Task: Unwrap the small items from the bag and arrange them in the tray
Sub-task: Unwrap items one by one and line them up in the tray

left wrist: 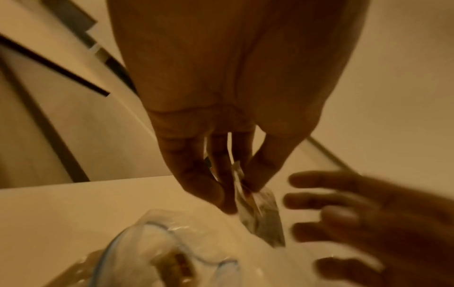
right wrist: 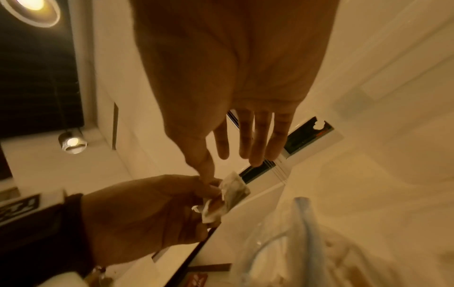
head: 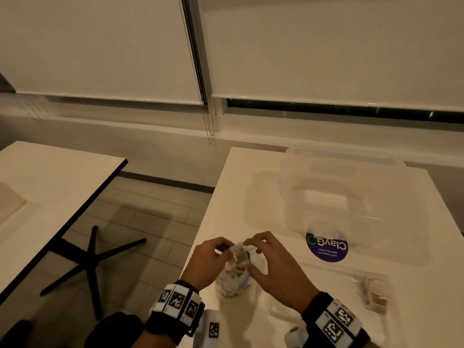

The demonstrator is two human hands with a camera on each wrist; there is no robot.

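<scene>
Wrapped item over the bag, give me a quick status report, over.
Left hand pinches the wrapped item; right hand pinching its other edge. Item held above the open bag, wrapper still on. Tray to the right; nothing in the way.

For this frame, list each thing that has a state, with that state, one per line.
wrapped item: held above the bag, wrapper still on.
left hand: pinches one end of the wrapper.
right hand: thumb and forefinger at the other end; whether they grip it cannot be told.
bag: on the table, mouth open, items inside.
tray: clear, on the table, a few pieces at its right end.
clear container: on the table, nothing visible inside.
</scene>
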